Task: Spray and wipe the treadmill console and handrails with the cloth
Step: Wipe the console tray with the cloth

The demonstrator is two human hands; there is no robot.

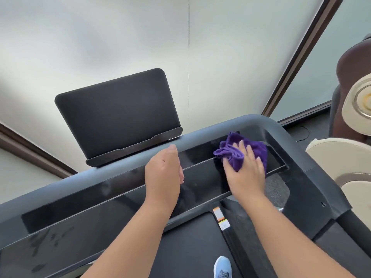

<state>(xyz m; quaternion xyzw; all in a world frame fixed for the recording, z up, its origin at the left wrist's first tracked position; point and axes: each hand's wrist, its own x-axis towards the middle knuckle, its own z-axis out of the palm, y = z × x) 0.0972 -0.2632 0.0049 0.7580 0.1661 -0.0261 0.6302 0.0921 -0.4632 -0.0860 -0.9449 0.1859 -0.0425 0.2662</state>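
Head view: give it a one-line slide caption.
Right hand presses a purple cloth onto the glossy treadmill console; left hand hovers open beside it.

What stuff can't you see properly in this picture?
All in the head view:
- Spray bottle: none in sight.
- Left hand: seen edge-on, so its palm side and anything under it are hidden.
- Console beneath the purple cloth: covered by the cloth and the right hand.
- Screen: dark, nothing readable.
- Label on the treadmill: too small to read.
- Blue shoe: cut off by the bottom edge.
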